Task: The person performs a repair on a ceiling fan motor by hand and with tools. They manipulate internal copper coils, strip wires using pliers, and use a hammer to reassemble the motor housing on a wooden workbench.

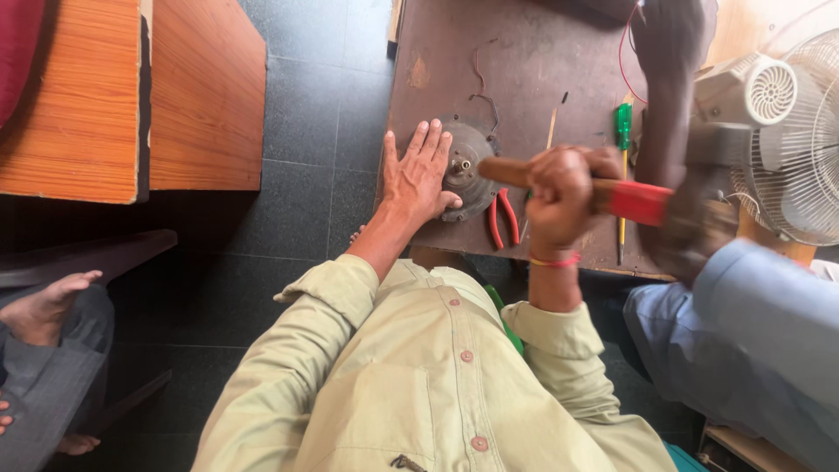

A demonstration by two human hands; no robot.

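2 hands at work on 1 part. Far left: a seated person's bare foot point(44, 306) and 2 orange wooden boards point(131, 96), well apart from the work, over dark floor tiles point(306, 87).

Left hand point(419, 170) lies flat, fingers spread and open, pressing on the left half of a round grey metal motor housing point(472, 166) near the front edge of the brown table point(524, 61). It grips nothing. A short shaft point(461, 163) stands up at the housing's centre, just beside the fingertips.

Right hand point(559, 188) is clamped around a wooden-handled hammer point(507, 170); the bare handle end points left over the housing, a red band sits right of the fist, and the head end is blurred.

Red-handled pliers point(505, 217) lie just right of the housing, under the hammer. A green-handled screwdriver point(623, 127) and a thin stick lie further right. A co-worker's arm in a blue sleeve point(743, 332) reaches in beside a white table fan point(786, 131).

Judgement: a tapping step on the housing. To do it well, keep the left palm firm so the disc cannot skate, pull the fingertips clear of the shaft, strike square with short, light blows, and shift the pliers out of the swing path.
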